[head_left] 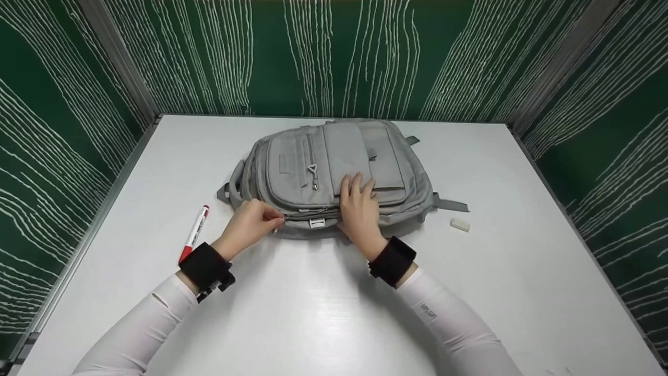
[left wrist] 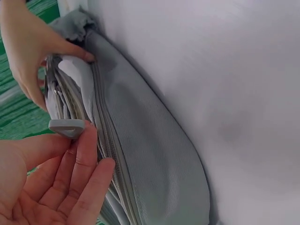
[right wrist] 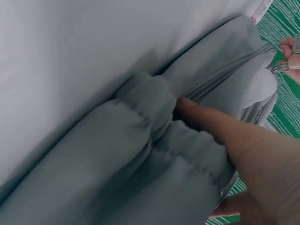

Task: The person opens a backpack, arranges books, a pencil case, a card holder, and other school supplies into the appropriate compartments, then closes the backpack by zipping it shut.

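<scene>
A grey backpack (head_left: 347, 151) lies on its back across the white table, front panel up. Between thumb and fingertips, my left hand (head_left: 249, 225) pinches a grey zipper pull (left wrist: 68, 127) at the near side of the bag. My right hand (head_left: 361, 214) holds the near edge farther right, its fingers spread over the front panel and its thumb (right wrist: 201, 115) on the side by the zipper seam. Elastic gathers of a side pocket (right wrist: 140, 105) bunch beside that thumb. Whether the zipped compartment holds anything is hidden.
A white marker with red ends (head_left: 195, 232) lies left of the bag, beside my left forearm. A small whitish block, like an eraser (head_left: 460, 225), sits to the right near a strap (head_left: 451, 204). Green panels with white lines (head_left: 365, 57) wall the table (head_left: 313, 313).
</scene>
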### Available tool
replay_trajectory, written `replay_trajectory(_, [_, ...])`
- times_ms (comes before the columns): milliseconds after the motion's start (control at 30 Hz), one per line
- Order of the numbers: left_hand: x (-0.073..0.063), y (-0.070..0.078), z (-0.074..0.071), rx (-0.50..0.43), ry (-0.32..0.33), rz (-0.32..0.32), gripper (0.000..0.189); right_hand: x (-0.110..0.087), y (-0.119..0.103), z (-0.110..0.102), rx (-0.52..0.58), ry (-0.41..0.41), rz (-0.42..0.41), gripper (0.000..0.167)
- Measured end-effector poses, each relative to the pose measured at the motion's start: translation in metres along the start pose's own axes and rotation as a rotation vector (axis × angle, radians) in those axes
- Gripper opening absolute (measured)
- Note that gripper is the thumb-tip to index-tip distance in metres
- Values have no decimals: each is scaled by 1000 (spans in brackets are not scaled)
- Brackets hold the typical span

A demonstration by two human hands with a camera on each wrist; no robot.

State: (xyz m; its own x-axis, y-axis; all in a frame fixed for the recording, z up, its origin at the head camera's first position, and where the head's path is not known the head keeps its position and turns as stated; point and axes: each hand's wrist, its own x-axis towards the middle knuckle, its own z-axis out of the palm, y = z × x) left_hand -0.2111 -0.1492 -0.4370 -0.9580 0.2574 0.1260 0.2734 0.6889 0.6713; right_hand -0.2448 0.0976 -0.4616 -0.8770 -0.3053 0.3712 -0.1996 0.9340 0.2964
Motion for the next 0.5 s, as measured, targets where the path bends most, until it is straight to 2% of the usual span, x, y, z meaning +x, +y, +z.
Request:
replay_trajectory(100, [0, -2, -1, 0, 14, -4, 12, -2, 3, -4, 22, 3, -23, 122])
replay_trajectory(200, [0, -1, -1, -15, 12, -10, 12, -3, 26, -10, 173, -54, -100, 126])
replay_trajectory(267, [0, -1, -1, -20, 7, -9, 13, -3, 50, -12, 310, -135, -143, 127])
replay_trajectory(333, [0, -1, -1, -23, 5, -12, 13, -3, 81, -12, 431, -225, -151, 126])
replay_trajectory(500, [-1, -1, -2, -23, 4, -20, 13, -5, 158, 7, 656, -426, -49, 118])
